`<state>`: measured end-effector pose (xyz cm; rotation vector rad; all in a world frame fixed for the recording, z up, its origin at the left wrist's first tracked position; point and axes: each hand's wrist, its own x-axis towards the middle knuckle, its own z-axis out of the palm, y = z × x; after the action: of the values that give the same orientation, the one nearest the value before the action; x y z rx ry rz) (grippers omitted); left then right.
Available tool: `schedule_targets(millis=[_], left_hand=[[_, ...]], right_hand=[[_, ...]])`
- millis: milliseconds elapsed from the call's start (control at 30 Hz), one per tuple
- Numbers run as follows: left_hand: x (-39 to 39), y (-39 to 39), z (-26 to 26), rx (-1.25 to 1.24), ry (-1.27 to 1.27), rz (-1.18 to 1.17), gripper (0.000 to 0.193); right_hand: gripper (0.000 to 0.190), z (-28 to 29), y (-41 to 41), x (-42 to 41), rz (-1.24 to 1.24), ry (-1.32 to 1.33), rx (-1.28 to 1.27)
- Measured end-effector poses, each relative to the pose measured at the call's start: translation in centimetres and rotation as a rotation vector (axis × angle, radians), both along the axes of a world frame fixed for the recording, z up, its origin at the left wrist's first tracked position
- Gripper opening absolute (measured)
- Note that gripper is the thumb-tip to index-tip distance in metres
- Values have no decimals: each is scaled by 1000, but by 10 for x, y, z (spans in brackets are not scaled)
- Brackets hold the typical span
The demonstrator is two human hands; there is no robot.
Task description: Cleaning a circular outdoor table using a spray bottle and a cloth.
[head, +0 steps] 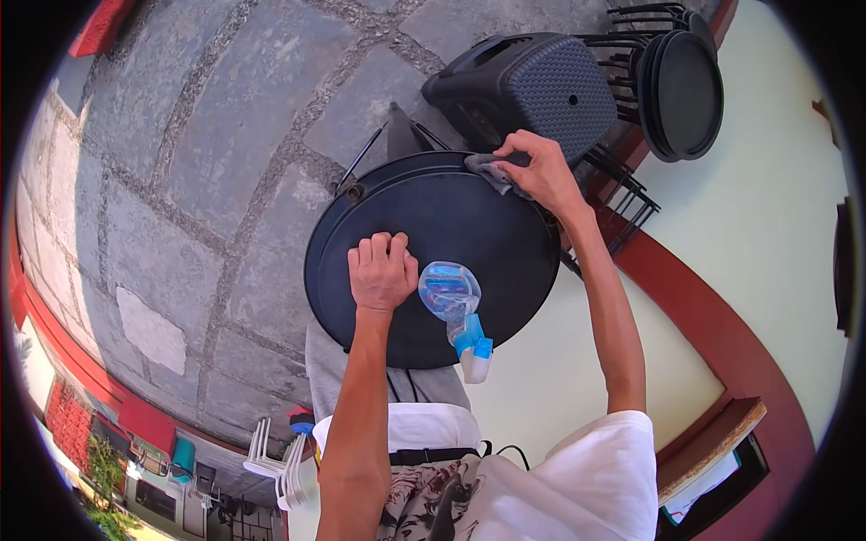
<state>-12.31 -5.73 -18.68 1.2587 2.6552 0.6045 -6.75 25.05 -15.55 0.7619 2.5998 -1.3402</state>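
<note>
Before me is a round black top (467,237), like that of a stool or small table, with a raised rim and a second rim edge showing at its far side. My right hand (534,166) pinches a crumpled grey cloth (499,174) against the far right edge. Curled into a fist, my left hand (382,269) rests on the left part of the top; nothing shows in it. Just right of that fist stands a clear plastic spray bottle (450,291) with a blue and white trigger head (475,348), near the edge closest to me.
A black loudspeaker (541,88) lies beyond the top, beside stacked black stools (683,95). Along the right runs a pale wall (758,169) with a red base band (676,291). Stone paving (230,135) spreads to the left. White plastic chairs (287,466) stand at lower left.
</note>
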Motion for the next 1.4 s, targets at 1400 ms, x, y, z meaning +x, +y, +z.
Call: schedule_targets(millis=[1400], left_hand=[[3,0,-3,14,-20,37,25]], right_hand=[[16,-21,-81,-198,1090,-176,-62]])
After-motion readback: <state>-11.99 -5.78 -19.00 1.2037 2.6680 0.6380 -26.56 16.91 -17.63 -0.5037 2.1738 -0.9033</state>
